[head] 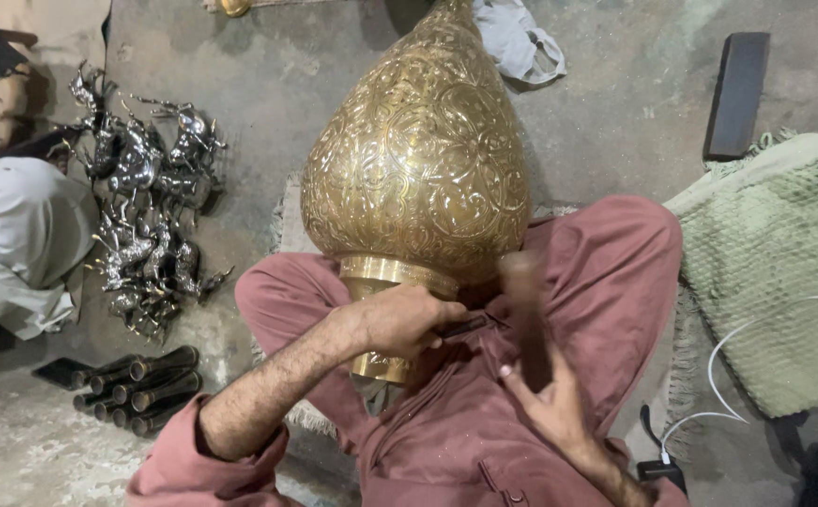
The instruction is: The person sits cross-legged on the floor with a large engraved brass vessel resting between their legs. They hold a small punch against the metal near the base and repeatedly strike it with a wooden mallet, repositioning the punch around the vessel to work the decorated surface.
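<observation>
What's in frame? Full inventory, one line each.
brass vessel: one, gold, engraved, resting on the lap at centre
chisel: one, dark, against the vessel's neck
mallet: one, dark brown, blurred, right of the neck
metal figurines: a pile, count unclear, silver, floor at left
metal tubes: a bundle, dark, floor at lower left
cloth: one, white, top centre
green mat: one, right
flat bar: one, dark, upper right
cable: one, white, across the mat
other person's clothing: white, far left
left hand: fingers closed on the chisel
right hand: gripping the mallet
</observation>
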